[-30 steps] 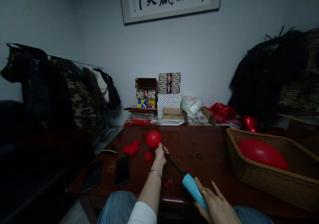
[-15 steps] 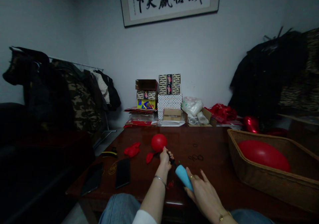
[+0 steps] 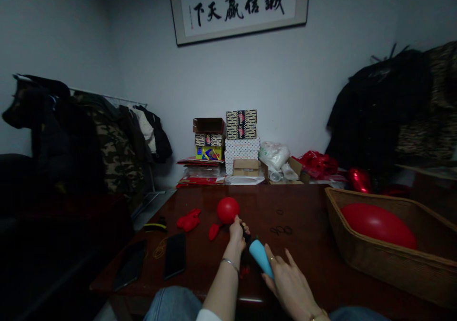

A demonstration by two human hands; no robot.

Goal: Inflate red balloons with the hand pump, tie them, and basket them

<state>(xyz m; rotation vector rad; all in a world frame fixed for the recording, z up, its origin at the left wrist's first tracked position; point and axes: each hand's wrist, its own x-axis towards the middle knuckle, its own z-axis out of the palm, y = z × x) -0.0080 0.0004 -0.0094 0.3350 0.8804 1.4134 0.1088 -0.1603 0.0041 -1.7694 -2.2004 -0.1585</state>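
A small round inflated red balloon (image 3: 228, 210) sits at the black tip end of a light-blue hand balloon pump (image 3: 262, 259). My left hand (image 3: 237, 231) is closed around the balloon's neck and the pump's dark front end. The pump slants back toward me above the table. On its blue body rests my right hand (image 3: 287, 278), thumb on one side and index finger on the other, the remaining fingers stretched out. Just left of the balloon lies a limp red balloon (image 3: 213, 231). Another red balloon piece (image 3: 188, 220), crumpled, is farther left.
On the brown table (image 3: 303, 268) lie two dark phone-like slabs (image 3: 174, 255), a yellow-and-black tool (image 3: 155, 226), yellow string (image 3: 159, 248) and several black rings (image 3: 282, 230). A wicker basket (image 3: 360, 262) at right holds a big red balloon (image 3: 378, 225). Boxes (image 3: 242, 150) stand behind the table.
The view has tilted slightly, so the table sits a little lower in the picture. Both hands keep their grip, and the balloon's size looks about the same.
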